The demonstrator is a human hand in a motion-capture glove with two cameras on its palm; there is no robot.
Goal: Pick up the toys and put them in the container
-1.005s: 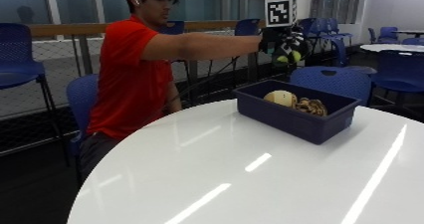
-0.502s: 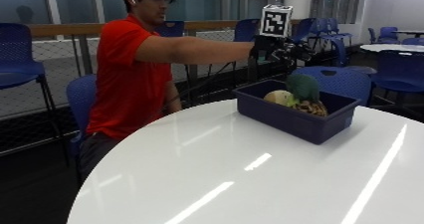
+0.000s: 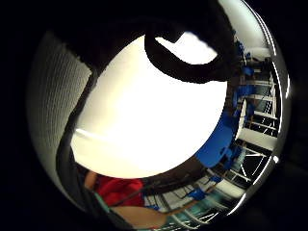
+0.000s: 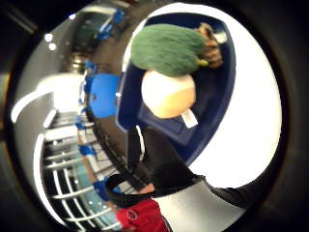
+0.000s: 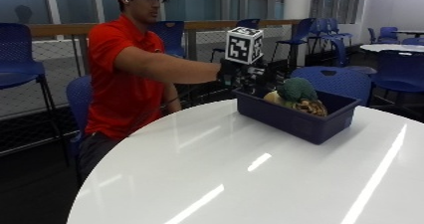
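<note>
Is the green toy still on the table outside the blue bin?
No, the green toy lies inside the blue bin on other toys.

Dark blue container (image 4: 219,104) on white worktop (image 4: 260,125). Inside: green plush toy (image 4: 169,48) lying above round cream toy (image 4: 169,94), touching it; small brown toy (image 4: 210,46) against green one's end. White tag (image 4: 189,118) beside cream toy. Black strap of hand (image 4: 164,169) near container's rim. Blue chair (image 4: 104,94) beyond container.
</note>
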